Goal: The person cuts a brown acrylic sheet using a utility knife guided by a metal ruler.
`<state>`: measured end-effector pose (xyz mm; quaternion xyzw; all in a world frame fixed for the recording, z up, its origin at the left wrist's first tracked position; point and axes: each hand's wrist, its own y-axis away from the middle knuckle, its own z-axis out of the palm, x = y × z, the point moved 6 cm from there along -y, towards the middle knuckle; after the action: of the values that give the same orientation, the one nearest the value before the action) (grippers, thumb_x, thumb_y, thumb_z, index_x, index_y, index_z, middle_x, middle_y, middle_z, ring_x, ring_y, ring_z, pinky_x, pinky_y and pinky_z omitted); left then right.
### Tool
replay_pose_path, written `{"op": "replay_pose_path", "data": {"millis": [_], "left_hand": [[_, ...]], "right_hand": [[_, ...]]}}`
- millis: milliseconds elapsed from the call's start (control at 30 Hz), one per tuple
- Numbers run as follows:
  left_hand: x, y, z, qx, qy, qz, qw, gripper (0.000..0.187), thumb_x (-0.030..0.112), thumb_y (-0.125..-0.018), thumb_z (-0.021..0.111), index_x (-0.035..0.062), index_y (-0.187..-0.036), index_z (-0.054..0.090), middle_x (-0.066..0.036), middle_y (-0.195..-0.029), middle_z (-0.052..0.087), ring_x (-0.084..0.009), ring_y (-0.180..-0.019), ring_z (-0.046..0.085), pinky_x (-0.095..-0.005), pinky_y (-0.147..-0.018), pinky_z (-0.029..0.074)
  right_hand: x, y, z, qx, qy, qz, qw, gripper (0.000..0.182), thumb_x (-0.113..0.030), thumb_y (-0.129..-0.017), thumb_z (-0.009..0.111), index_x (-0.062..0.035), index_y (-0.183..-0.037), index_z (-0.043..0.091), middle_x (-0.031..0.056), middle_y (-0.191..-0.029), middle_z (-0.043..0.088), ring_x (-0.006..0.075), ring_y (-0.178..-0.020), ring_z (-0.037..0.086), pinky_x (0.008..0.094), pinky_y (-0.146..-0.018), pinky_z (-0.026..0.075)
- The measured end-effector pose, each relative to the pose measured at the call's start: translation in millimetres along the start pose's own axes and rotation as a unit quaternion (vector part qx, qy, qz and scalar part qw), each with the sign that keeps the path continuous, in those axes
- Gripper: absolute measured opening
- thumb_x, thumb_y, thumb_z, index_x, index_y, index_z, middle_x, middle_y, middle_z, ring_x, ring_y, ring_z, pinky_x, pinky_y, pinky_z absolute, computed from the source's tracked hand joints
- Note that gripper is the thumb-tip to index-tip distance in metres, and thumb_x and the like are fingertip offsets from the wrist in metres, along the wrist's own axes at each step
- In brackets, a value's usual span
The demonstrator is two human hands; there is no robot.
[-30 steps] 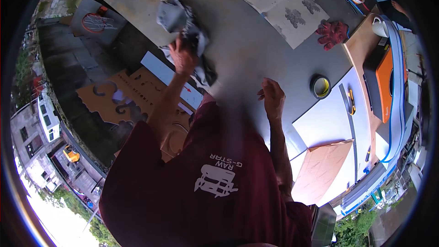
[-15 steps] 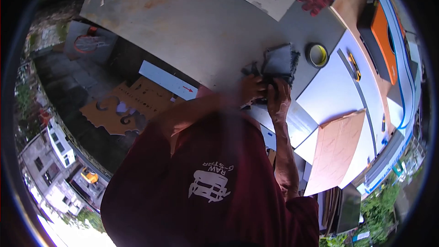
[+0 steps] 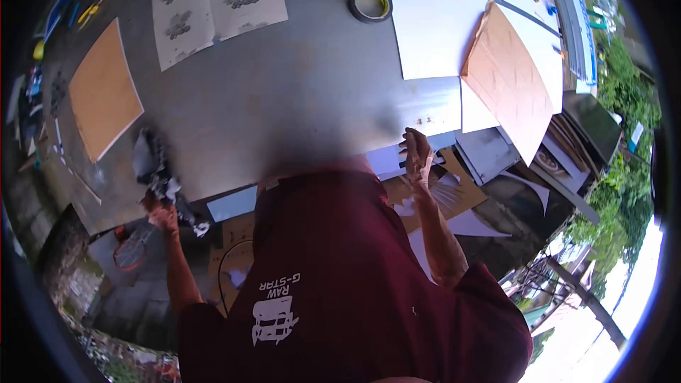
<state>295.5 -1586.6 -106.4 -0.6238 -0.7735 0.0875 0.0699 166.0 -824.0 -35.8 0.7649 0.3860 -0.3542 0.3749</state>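
Watching 1 grey cloth (image 3: pixel 150 159) bunching in the left hand (image 3: pixel 162 215).
I'm seeing that hand clutching the folds, the main bulk lying just ahead of the grip on the table (image 3: pixel 319 64), a loose tail drooping to the grip's right, past the near edge. I'm judging the cloth light, limp and hard to harm, so I'm favouring a full-palm hold on the thick folds over pinching the tail. A brown board (image 3: pixel 106 92) is lying ahead and left of the grip; well to its right, the right hand (image 3: pixel 418 156) is hanging loosely spread, holding nothing.
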Motion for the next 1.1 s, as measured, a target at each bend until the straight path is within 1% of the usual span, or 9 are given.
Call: {"op": "replay_pose_path", "data": {"millis": [133,367,533,700,767,900,933,1033,1100], "left_hand": [[-141.4,-44.3,-64.2,-0.136,-0.262,-0.060,0.953,0.031,0.033,-0.086,0.059,0.0095,-0.106,0.066,-0.011,-0.100,0.066,-0.0323,-0.092,0.061,-0.0456,-0.074,0.046],[-223.6,-80.7,-91.6,-0.130,-0.305,-0.283,0.900,0.094,0.084,-0.077,0.046,0.0148,-0.140,0.051,-0.018,-0.146,0.044,-0.0453,-0.130,0.045,-0.0592,-0.106,0.035],[-139.7,-85.3,-93.6,-0.148,-0.201,-0.261,0.933,0.082,0.060,-0.083,0.060,0.0026,-0.140,0.046,-0.019,-0.143,0.048,-0.0367,-0.122,0.055,-0.0460,-0.100,0.045],[0.0,-79.1,-71.1,-0.100,-0.088,-0.283,0.950,0.054,0.038,-0.086,0.065,0.0058,-0.129,0.059,-0.019,-0.127,0.062,-0.0350,-0.114,0.061,-0.0459,-0.091,0.050],[57.4,-84.3,-63.7,-0.009,0.003,-0.138,0.990,0.046,0.030,-0.089,0.064,0.0025,-0.126,0.061,-0.019,-0.120,0.065,-0.0364,-0.107,0.064,-0.0447,-0.089,0.052],[141.5,-95.0,-46.0,0.071,0.131,-0.007,0.989,0.036,0.022,-0.091,0.065,0.0027,-0.122,0.064,-0.019,-0.117,0.067,-0.0339,-0.097,0.067,-0.0423,-0.079,0.055],[155.4,-98.9,-45.0,0.056,0.180,-0.027,0.982,0.035,0.020,-0.092,0.065,0.0027,-0.121,0.064,-0.018,-0.115,0.067,-0.0316,-0.095,0.067,-0.0403,-0.078,0.056],[203.1,-107.2,-49.1,0.034,0.288,-0.065,0.955,0.030,0.014,-0.092,0.065,0.0028,-0.120,0.065,-0.015,-0.109,0.068,-0.0243,-0.091,0.067,-0.0337,-0.073,0.056],[225.1,-114.8,-62.3,0.032,0.299,-0.069,0.951,0.029,0.012,-0.092,0.066,0.0032,-0.120,0.065,-0.013,-0.103,0.069,-0.0206,-0.088,0.066,-0.0304,-0.071,0.056]], "right_hand": [[81.3,5.0,-80.5,0.179,-0.211,0.154,0.948,0.035,-0.021,-0.095,0.056,0.0067,-0.117,0.059,0.0135,-0.090,0.065,0.0199,-0.071,0.066,0.0294,-0.057,0.056],[172.2,-65.8,-211.6,0.311,-0.446,0.205,0.814,0.047,-0.025,-0.096,0.057,0.0099,-0.125,0.046,0.0235,-0.119,0.058,0.0364,-0.109,0.060,0.0463,-0.096,0.052],[189.2,-131.6,-269.7,0.304,-0.536,0.185,0.765,0.082,-0.030,-0.095,0.057,0.0038,-0.152,0.009,0.0251,-0.151,0.030,0.0406,-0.132,0.043,0.0473,-0.103,0.046],[206.5,-174.2,-301.8,0.307,-0.606,0.161,0.716,0.086,-0.027,-0.092,0.060,-0.0016,-0.154,0.007,0.0207,-0.154,0.029,0.0375,-0.136,0.040,0.0469,-0.105,0.041],[213.8,-195.0,-311.3,0.292,-0.617,0.140,0.717,0.087,-0.026,-0.091,0.061,-0.0021,-0.154,0.006,0.0191,-0.155,0.029,0.0368,-0.137,0.039,0.0474,-0.104,0.042],[214.1,-214.9,-314.5,0.303,-0.652,0.165,0.675,0.069,-0.028,-0.092,0.059,-0.0005,-0.146,0.026,0.0159,-0.146,0.039,0.0332,-0.133,0.043,0.0449,-0.102,0.043],[213.0,-214.5,-314.1,0.336,-0.651,0.201,0.650,0.040,-0.028,-0.092,0.060,-0.0025,-0.121,0.051,0.0109,-0.122,0.057,0.0268,-0.109,0.058,0.0423,-0.087,0.050],[270.7,-240.6,-330.5,0.329,-0.604,0.281,0.669,0.018,-0.027,-0.092,0.059,-0.0090,-0.092,0.059,0.0044,-0.091,0.063,0.0212,-0.080,0.061,0.0404,-0.069,0.050],[386.3,-300.6,-365.9,0.140,-0.671,0.097,0.722,0.013,-0.020,-0.093,0.056,-0.0079,-0.089,0.058,0.0070,-0.084,0.060,0.0236,-0.083,0.058,0.0431,-0.075,0.050]]}}
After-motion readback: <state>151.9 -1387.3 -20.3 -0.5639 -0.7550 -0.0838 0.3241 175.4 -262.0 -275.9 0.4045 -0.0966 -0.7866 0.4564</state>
